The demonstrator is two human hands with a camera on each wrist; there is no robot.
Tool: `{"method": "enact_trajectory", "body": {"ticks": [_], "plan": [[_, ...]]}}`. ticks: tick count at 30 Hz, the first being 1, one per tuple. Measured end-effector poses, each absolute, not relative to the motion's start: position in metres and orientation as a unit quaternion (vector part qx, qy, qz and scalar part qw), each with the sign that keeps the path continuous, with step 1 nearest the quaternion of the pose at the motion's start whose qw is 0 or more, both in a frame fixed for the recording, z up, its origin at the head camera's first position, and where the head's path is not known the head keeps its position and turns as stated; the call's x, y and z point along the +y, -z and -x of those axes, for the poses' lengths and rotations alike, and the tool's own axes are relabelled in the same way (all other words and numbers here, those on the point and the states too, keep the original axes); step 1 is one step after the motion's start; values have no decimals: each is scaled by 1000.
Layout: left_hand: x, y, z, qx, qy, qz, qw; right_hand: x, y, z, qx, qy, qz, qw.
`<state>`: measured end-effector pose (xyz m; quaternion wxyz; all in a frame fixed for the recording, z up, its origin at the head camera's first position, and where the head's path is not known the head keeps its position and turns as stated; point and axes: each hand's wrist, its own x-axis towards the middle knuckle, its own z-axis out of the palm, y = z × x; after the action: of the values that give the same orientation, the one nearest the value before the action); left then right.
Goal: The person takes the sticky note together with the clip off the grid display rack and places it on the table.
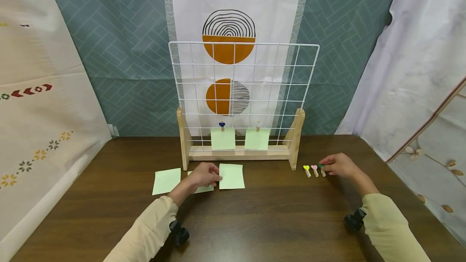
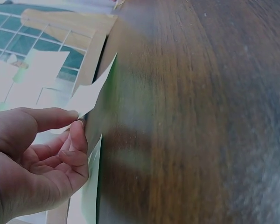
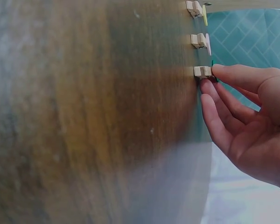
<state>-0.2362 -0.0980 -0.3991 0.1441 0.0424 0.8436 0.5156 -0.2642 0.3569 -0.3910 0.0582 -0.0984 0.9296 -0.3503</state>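
Observation:
My left hand (image 1: 204,175) pinches the left edge of a pale green paper note (image 1: 232,176) between thumb and fingers. In the left wrist view this note (image 2: 89,93) curves up off the tabletop. Under that hand lies a second note (image 1: 204,189), partly hidden, and a third note (image 1: 166,181) is to its left. At the right, my right hand (image 1: 341,165) pinches a small wooden clothespin (image 3: 202,72) with a green heart. Beside it lie two more clothespins, one with a pink heart (image 1: 314,167) and one with a yellow heart (image 1: 306,168).
A white wire grid (image 1: 240,66) stands in a wooden base (image 1: 238,155) at the back of the brown table (image 1: 276,221). Two notes hang low on it, one under a blue-heart clothespin (image 1: 222,125), the other under a pale one (image 1: 258,125). Cloth hangs behind and at both sides.

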Motion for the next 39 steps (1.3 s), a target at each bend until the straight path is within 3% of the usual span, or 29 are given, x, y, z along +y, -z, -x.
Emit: {"method": "enact_trajectory", "body": {"ticks": [31, 39], "plan": [[-108, 394, 232, 858, -496, -38, 125, 357, 389, 263, 925, 364, 87, 59], [-121, 394, 233, 852, -510, -53, 107, 351, 383, 257, 931, 351, 96, 21]]}}
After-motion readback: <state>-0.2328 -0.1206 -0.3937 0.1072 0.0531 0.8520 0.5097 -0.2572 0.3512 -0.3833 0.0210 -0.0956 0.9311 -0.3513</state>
